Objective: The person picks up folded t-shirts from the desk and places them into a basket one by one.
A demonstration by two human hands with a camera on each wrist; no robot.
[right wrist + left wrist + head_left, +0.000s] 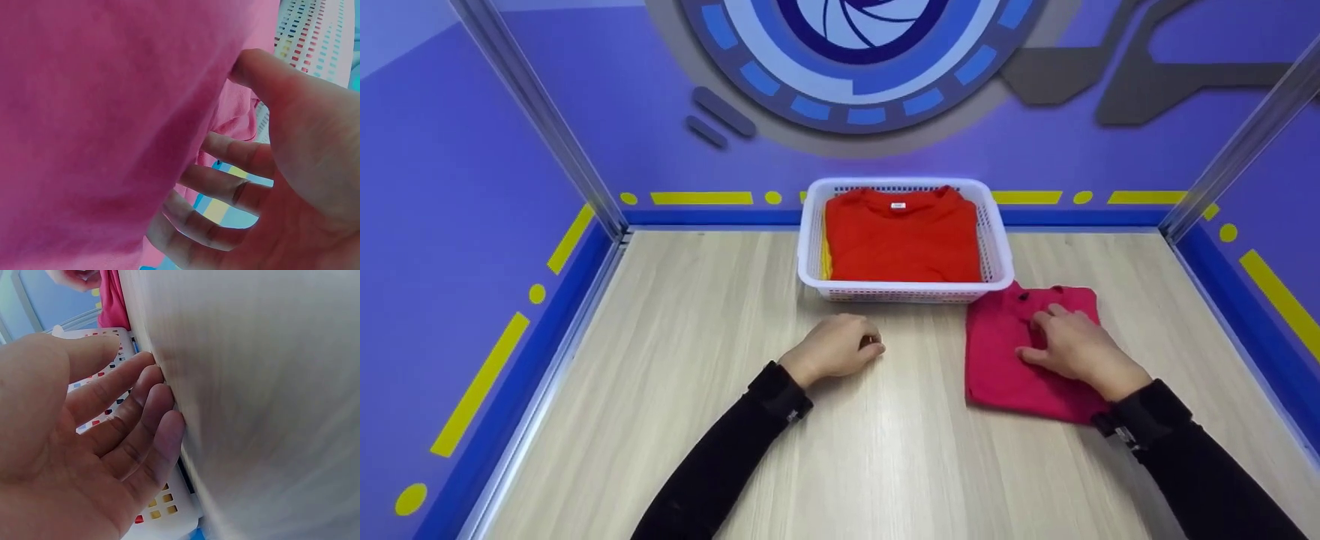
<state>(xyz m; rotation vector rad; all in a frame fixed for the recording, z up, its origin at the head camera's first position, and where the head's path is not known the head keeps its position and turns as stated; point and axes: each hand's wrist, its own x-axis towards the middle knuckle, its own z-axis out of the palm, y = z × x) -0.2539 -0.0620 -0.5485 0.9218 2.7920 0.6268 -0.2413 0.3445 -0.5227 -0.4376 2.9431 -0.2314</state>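
Note:
A folded pink-red shirt (pixel 1005 375) lies on the table, its upper left corner close against the basket's front right corner. My right hand (pixel 1072 345) is over it, fingertips and thumb touching the cloth. In the right wrist view the fingers (pixel 225 185) are spread and lightly bent against the pink fabric (pixel 112 112), with no fold visibly pinched. My left hand (pixel 836 346) rests on the table in front of the basket, holding nothing. The left wrist view shows its relaxed fingers (pixel 129 422) with their tips at the tabletop.
A white perforated basket (pixel 900 287) stands by the back wall. Inside it lies a folded red shirt (pixel 904 240), with a yellow edge of cloth (pixel 826 251) at its left. Blue-purple printed panels (pixel 720 172) enclose the wooden table (pixel 690 315) at the back and sides.

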